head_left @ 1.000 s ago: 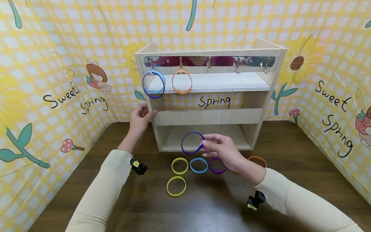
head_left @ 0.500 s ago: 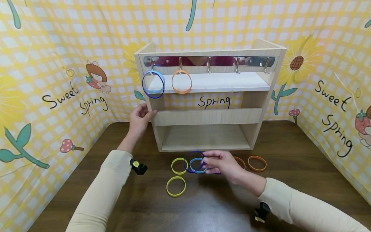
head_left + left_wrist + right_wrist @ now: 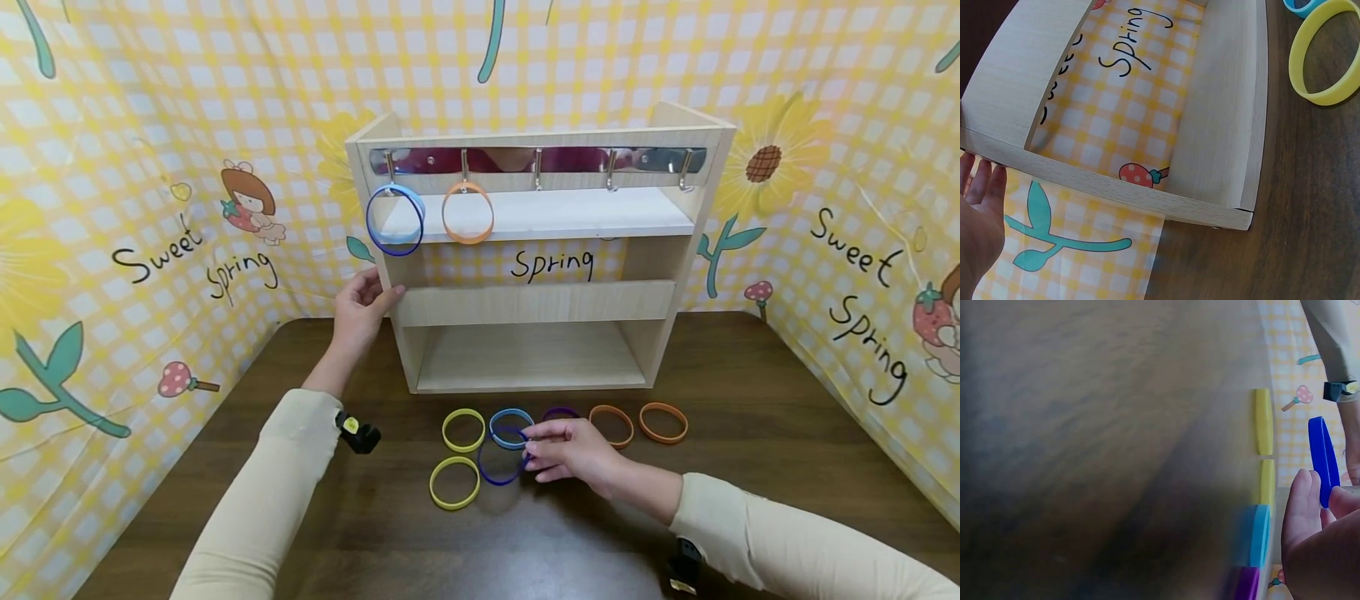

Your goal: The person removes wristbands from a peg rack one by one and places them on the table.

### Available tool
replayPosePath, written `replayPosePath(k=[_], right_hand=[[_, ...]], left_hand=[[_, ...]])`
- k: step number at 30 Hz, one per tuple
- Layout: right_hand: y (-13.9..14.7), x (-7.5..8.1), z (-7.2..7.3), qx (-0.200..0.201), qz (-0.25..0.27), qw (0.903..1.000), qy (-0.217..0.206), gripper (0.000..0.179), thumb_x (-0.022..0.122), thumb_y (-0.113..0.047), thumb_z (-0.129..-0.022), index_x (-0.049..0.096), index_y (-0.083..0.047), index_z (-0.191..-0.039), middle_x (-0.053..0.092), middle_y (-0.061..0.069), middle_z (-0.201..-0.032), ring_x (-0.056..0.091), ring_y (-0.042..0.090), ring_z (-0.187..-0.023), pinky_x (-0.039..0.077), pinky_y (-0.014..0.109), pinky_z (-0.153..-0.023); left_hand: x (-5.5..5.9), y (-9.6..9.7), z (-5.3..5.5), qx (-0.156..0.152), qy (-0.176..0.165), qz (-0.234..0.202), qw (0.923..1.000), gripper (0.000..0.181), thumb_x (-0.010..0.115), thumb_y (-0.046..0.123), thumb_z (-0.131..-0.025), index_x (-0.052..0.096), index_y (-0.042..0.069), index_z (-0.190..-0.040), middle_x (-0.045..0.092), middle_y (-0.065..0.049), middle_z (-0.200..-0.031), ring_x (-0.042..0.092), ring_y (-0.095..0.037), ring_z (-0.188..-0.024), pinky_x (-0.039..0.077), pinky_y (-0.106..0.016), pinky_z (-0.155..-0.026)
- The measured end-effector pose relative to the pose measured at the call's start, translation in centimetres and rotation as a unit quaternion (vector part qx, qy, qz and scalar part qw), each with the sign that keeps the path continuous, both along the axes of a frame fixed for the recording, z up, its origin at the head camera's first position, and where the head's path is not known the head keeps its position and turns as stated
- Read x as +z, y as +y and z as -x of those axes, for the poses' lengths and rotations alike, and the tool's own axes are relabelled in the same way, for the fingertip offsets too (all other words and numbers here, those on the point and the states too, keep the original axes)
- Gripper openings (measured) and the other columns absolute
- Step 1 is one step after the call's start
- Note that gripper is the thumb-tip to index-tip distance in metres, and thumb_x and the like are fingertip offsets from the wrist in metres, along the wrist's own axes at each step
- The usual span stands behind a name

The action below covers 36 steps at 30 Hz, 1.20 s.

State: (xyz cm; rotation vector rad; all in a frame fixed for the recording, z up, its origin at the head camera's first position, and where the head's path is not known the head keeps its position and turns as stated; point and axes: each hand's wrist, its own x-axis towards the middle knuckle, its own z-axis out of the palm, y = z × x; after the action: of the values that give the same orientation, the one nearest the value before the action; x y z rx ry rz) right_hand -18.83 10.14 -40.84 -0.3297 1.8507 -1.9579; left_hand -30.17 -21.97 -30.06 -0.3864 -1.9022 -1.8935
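Observation:
A dark blue wristband [image 3: 501,483] is pinched between the thumb and fingers of my right hand [image 3: 573,454], low over the table in front of the shelf. In the right wrist view the same blue wristband [image 3: 1323,461] stands nearly on edge to the camera. My left hand [image 3: 358,308] grips the left side panel of the wooden shelf [image 3: 536,303], thumb on the front edge. On the shelf's leftmost hook hang a dark blue wristband [image 3: 396,253] and a light blue one behind it. An orange wristband [image 3: 468,242] hangs on the second hook.
Two yellow wristbands [image 3: 454,507], a light blue wristband [image 3: 512,410], a purple wristband [image 3: 561,409] partly behind the right hand, and two orange wristbands [image 3: 663,405] lie on the brown table [image 3: 420,558]. A metal hook rail [image 3: 573,160] runs across the shelf's top.
My right hand has lowered the dark blue wristband from before the shelf's bottom compartment toward the table, nearer to me. The left hand keeps its grip on the side panel.

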Motion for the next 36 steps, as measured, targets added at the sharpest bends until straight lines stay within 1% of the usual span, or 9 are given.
replayPosePath(k=[2,7,10,13,20,25,27,30,36], right_hand=[[0.1,-0.2,0.0,0.004,-0.008,1.0,-0.001,0.039,0.063,-0.002,-0.092,0.053,0.017,-0.125,0.068,0.026,-0.1,0.07,0.023,-0.081,0.057,0.037,-0.071],[0.1,-0.9,0.0,0.012,-0.024,0.9996,-0.004,0.036,0.063,-0.002,-0.092,0.055,0.016,-0.122,0.069,0.022,-0.097,0.07,0.025,-0.081,0.057,0.037,-0.07],[0.1,-1.3,0.1,0.017,-0.032,0.9993,-0.007,0.035,0.063,-0.002,-0.093,0.055,0.016,-0.122,0.069,0.017,-0.096,0.07,0.026,-0.081,0.057,0.038,-0.07],[0.1,-1.6,0.1,0.021,-0.04,0.999,-0.007,0.035,0.062,-0.002,-0.093,0.055,0.016,-0.122,0.069,0.016,-0.095,0.07,0.026,-0.082,0.057,0.038,-0.069],[0.0,-2.0,0.1,0.019,-0.056,0.9983,-0.003,0.032,0.064,-0.002,-0.091,0.058,0.015,-0.118,0.07,0.015,-0.092,0.07,0.027,-0.079,0.058,0.038,-0.066],[-0.2,-2.0,0.1,0.015,-0.064,0.9978,0.002,0.03,0.064,0.0,-0.09,0.06,0.015,-0.116,0.07,0.016,-0.089,0.07,0.025,-0.077,0.058,0.038,-0.065],[-0.3,-2.0,0.1,0.012,-0.066,0.9977,0.004,0.03,0.064,0.001,-0.09,0.06,0.015,-0.115,0.07,0.016,-0.089,0.07,0.025,-0.077,0.058,0.038,-0.065],[-0.4,-2.0,0.1,0.008,-0.069,0.9975,0.011,0.03,0.065,0.003,-0.088,0.06,0.015,-0.115,0.07,0.017,-0.089,0.07,0.025,-0.076,0.058,0.038,-0.064],[-0.7,-2.1,0.0,0.001,-0.084,0.9963,0.021,0.03,0.067,0.004,-0.086,0.061,0.013,-0.113,0.069,0.012,-0.085,0.069,0.024,-0.073,0.057,0.037,-0.061]], left_hand=[[-0.4,-0.2,0.5,0.0,0.001,0.0,1.0,0.041,0.069,-0.002,-0.087,0.055,-0.012,-0.124,0.062,-0.021,-0.116,0.062,-0.012,-0.095,0.051,-0.02,-0.075],[-1.3,-0.6,1.7,0.004,-0.003,-0.002,1.0,0.043,0.07,0.002,-0.088,0.054,-0.011,-0.126,0.065,-0.01,-0.112,0.061,-0.013,-0.097,0.051,-0.02,-0.077],[-1.6,-0.7,1.9,0.009,0.003,0.006,0.9999,0.042,0.071,0.005,-0.088,0.055,-0.009,-0.125,0.063,-0.015,-0.115,0.061,-0.014,-0.098,0.05,-0.02,-0.077],[-1.7,-0.7,1.9,0.009,0.015,0.008,0.9998,0.04,0.072,0.007,-0.087,0.058,-0.006,-0.123,0.06,-0.024,-0.119,0.062,-0.014,-0.097,0.05,-0.02,-0.077],[-1.7,-0.8,1.8,-0.007,0.027,-0.014,0.9995,0.034,0.075,0.008,-0.085,0.064,0.002,-0.116,0.063,-0.019,-0.115,0.063,-0.013,-0.096,0.051,-0.02,-0.075],[-1.6,-0.8,2.0,0.008,0.01,-0.002,0.9999,0.031,0.072,0.004,-0.087,0.064,0.003,-0.117,0.065,-0.008,-0.11,0.062,-0.015,-0.098,0.051,-0.021,-0.077],[-1.6,-0.8,2.0,0.008,0.006,0.0,1.0,0.03,0.071,0.003,-0.087,0.064,0.005,-0.117,0.065,-0.001,-0.107,0.061,-0.015,-0.099,0.051,-0.021,-0.078],[-1.5,-0.9,1.9,0.002,0.001,-0.003,1.0,0.03,0.071,0.003,-0.087,0.064,0.006,-0.117,0.065,0.002,-0.106,0.061,-0.014,-0.099,0.051,-0.021,-0.077],[-0.4,-0.4,0.6,-0.009,-0.007,-0.007,0.9999,0.03,0.07,0.0,-0.087,0.064,0.005,-0.115,0.065,0.004,-0.103,0.061,-0.013,-0.097,0.05,-0.02,-0.077]])
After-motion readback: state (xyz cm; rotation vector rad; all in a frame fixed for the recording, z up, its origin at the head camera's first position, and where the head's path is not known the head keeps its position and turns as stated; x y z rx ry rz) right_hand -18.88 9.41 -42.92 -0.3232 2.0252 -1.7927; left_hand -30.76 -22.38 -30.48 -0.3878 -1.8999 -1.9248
